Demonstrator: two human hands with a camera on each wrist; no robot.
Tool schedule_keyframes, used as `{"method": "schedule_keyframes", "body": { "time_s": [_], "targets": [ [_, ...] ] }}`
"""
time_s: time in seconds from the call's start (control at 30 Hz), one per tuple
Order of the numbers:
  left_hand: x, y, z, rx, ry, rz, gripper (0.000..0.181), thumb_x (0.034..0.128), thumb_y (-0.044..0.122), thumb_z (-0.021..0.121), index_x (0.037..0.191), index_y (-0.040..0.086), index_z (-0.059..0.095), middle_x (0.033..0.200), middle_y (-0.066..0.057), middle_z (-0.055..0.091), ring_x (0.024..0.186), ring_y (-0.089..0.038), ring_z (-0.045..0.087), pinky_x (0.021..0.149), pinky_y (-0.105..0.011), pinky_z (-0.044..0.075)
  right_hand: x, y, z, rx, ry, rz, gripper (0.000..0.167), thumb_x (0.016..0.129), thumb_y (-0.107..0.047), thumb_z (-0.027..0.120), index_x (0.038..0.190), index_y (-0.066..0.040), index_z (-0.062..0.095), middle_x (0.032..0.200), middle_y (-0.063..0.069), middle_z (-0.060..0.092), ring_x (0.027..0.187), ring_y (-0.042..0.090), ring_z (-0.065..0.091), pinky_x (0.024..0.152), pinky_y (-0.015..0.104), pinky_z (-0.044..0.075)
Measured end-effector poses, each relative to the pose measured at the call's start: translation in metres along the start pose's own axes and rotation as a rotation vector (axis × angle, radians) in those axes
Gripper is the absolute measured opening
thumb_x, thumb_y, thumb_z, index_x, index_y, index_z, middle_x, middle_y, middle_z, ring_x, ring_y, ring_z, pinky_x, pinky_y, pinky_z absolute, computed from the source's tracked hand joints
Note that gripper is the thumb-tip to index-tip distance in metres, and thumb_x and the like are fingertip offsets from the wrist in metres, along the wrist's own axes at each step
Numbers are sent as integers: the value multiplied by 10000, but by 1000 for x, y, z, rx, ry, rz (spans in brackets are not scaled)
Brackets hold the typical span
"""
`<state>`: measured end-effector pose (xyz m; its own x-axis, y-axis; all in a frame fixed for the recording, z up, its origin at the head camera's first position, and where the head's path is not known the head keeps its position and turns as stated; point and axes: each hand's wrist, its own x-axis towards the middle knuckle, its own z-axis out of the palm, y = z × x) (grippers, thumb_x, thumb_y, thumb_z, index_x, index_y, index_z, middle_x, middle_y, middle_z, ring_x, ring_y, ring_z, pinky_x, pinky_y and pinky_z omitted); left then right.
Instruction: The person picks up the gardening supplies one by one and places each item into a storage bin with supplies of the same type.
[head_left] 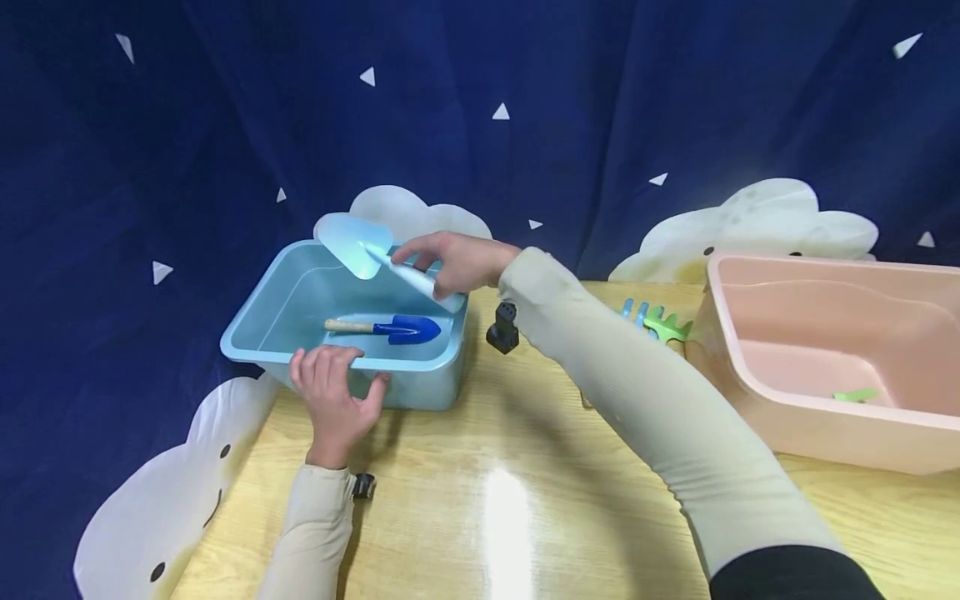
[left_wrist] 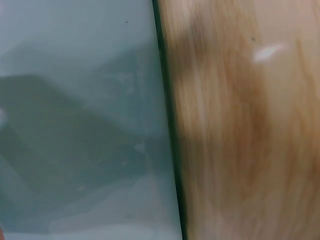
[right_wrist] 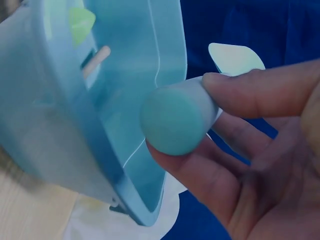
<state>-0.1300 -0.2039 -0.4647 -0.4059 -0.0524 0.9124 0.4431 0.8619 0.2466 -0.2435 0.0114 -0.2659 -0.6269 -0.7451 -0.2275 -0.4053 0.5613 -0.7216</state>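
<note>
My right hand (head_left: 468, 260) holds a light blue toy trowel (head_left: 352, 239) by its pale handle, above the back right of a blue tub (head_left: 270, 292). In the right wrist view, the handle's rounded teal end (right_wrist: 172, 121) faces the camera between thumb and fingers. My left hand (head_left: 333, 400) grips the tub's front rim, fingers over the edge and thumb against the outer wall. Inside the tub lies a dark blue trowel (head_left: 411, 330) with a wooden handle. A green piece (right_wrist: 81, 25) shows in the tub in the right wrist view. The left wrist view has only the tub wall (left_wrist: 75, 125) and tabletop.
A pink tub (head_left: 817, 417) stands at the right with a small green piece (head_left: 857, 395) inside. Beside it, partly behind my right sleeve, lie a green rake-like tool (head_left: 666, 323) and a blue pronged one (head_left: 641, 312). A navy curtain (head_left: 480, 50) hangs behind the wooden table (head_left: 450, 500).
</note>
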Motion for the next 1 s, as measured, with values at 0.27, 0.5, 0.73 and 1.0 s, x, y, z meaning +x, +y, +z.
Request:
{"method": "schedule_keyframes", "body": {
  "time_s": [0.27,0.5,0.73,1.0],
  "targets": [
    [2,0,-2,-11,8,5,386,758,345,682,938,8,622,893,-148,606,972,-351,490,1135,-478,173,12,-8,3,84,38,24,725,833,111,595,1439,-273,490,1414,76,557,1036,214,562,704,290,495],
    [0,1,-5,-3,34,3,380,749,347,684,923,14,627,895,-148,615,978,-362,503,1076,-580,218,29,-13,15,182,45,10,719,831,117,593,1435,-258,493,1420,82,543,1073,242,553,707,311,497],
    [0,4,-2,-9,30,12,391,763,355,694,932,9,629,904,-151,617,990,-366,499,1036,-628,226,36,-12,23,202,50,32,725,819,126,594,1433,-247,501,1420,92,547,1036,238,561,682,295,477],
    [-1,8,-2,-3,1,3,376,753,333,687,940,13,624,913,-148,611,998,-355,494,1042,-622,223,37,-4,24,207,41,60,716,837,118,591,1446,-243,483,1430,95,531,1049,232,546,671,288,475]
  ]
}}
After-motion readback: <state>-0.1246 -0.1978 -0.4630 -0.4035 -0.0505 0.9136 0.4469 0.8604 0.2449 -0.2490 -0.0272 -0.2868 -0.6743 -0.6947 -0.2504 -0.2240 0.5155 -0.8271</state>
